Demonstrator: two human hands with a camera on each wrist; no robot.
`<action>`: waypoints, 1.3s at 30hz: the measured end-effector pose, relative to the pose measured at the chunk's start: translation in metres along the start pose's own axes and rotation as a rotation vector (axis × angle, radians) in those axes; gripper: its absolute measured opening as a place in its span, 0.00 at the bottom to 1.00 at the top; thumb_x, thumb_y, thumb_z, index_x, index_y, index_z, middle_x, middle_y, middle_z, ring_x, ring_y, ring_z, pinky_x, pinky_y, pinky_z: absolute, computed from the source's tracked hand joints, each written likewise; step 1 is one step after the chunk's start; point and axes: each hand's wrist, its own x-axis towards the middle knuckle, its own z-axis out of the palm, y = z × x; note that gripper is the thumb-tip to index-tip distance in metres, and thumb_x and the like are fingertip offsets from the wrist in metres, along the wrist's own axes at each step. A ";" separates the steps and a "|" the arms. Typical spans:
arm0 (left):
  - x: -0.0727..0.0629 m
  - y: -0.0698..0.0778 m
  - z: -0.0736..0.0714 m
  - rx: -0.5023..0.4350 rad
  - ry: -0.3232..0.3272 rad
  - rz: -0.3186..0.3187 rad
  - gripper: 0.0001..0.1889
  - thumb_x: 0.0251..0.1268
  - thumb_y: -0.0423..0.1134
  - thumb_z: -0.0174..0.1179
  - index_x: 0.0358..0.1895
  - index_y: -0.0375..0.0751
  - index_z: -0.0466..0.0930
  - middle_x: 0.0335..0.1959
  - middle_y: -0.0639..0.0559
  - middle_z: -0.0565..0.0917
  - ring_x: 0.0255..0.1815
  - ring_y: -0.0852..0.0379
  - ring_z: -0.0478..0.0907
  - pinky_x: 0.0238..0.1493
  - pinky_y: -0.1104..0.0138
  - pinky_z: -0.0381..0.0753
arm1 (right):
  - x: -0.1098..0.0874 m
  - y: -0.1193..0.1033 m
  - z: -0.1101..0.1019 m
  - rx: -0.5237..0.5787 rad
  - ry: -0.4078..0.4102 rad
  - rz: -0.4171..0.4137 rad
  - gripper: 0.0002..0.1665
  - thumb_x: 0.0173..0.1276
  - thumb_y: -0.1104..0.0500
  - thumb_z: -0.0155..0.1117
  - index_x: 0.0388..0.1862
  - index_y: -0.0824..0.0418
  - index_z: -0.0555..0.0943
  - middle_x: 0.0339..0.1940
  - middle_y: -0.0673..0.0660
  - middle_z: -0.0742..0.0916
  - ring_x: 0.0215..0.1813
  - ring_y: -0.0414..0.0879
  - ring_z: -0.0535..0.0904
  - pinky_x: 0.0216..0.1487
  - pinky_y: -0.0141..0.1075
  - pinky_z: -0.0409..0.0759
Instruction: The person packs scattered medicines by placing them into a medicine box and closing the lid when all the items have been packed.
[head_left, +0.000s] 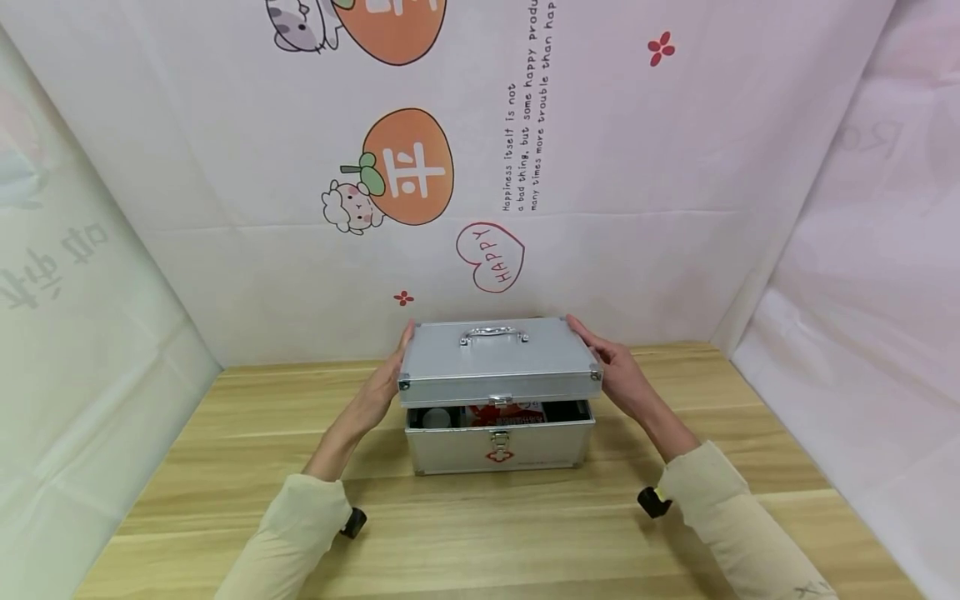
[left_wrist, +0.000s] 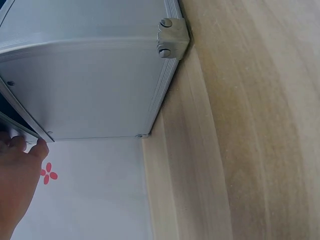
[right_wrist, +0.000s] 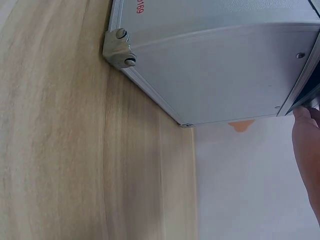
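A silver metal first-aid box (head_left: 450, 452) stands on the table, a red cross emblem below its front latch. Its lid (head_left: 435, 354), topped by a chrome carrying handle (head_left: 493, 332), is partly raised, leaving a gap at the front. My left hand (head_left: 375, 396) holds the lid by its left side, with fingertips at the lid's edge near the back in the left wrist view. On the opposite side my right hand (head_left: 624, 375) grips the lid's right edge. Inside the box show a red-and-white package (head_left: 517, 413) and a round pale top (head_left: 437, 418); the rest is hidden.
The wood-grain table (head_left: 510, 533) meets a white printed cloth backdrop (head_left: 615, 250) close behind the box. Cloth walls rise at the left (head_left: 90, 333) and right (head_left: 847, 350). A small black device sits at each wrist.
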 end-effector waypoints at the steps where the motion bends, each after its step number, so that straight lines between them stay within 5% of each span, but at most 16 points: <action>1: 0.000 0.000 0.000 0.005 0.001 0.003 0.33 0.83 0.55 0.26 0.81 0.45 0.32 0.83 0.45 0.33 0.84 0.44 0.30 0.80 0.42 0.33 | -0.001 0.000 0.000 -0.005 -0.003 -0.003 0.36 0.78 0.50 0.52 0.80 0.50 0.55 0.84 0.50 0.52 0.84 0.50 0.41 0.81 0.47 0.46; 11: -0.006 -0.003 0.004 0.025 0.001 -0.003 0.30 0.84 0.47 0.27 0.82 0.46 0.31 0.83 0.48 0.32 0.84 0.44 0.30 0.80 0.42 0.34 | -0.005 0.007 -0.003 0.008 -0.054 -0.099 0.36 0.78 0.54 0.52 0.80 0.58 0.54 0.83 0.50 0.53 0.84 0.49 0.40 0.72 0.18 0.58; 21: -0.011 -0.004 0.005 0.048 -0.011 0.029 0.30 0.84 0.39 0.29 0.81 0.39 0.31 0.83 0.40 0.33 0.83 0.40 0.30 0.76 0.81 0.34 | -0.006 0.012 -0.008 -0.093 -0.076 -0.141 0.34 0.78 0.61 0.52 0.79 0.62 0.55 0.83 0.53 0.54 0.82 0.36 0.46 0.72 0.15 0.54; 28: -0.012 -0.008 0.005 0.057 -0.023 0.057 0.31 0.83 0.36 0.32 0.81 0.39 0.30 0.83 0.40 0.33 0.83 0.39 0.29 0.76 0.81 0.34 | -0.009 0.014 -0.010 -0.151 -0.088 -0.209 0.34 0.78 0.61 0.52 0.78 0.66 0.56 0.82 0.59 0.55 0.78 0.25 0.52 0.73 0.15 0.53; 39: -0.016 -0.010 0.005 0.066 -0.040 0.098 0.32 0.80 0.29 0.32 0.80 0.36 0.30 0.82 0.39 0.31 0.82 0.36 0.28 0.76 0.81 0.33 | -0.012 0.014 -0.012 -0.174 -0.131 -0.212 0.34 0.78 0.62 0.51 0.79 0.65 0.56 0.83 0.57 0.54 0.78 0.23 0.52 0.72 0.16 0.58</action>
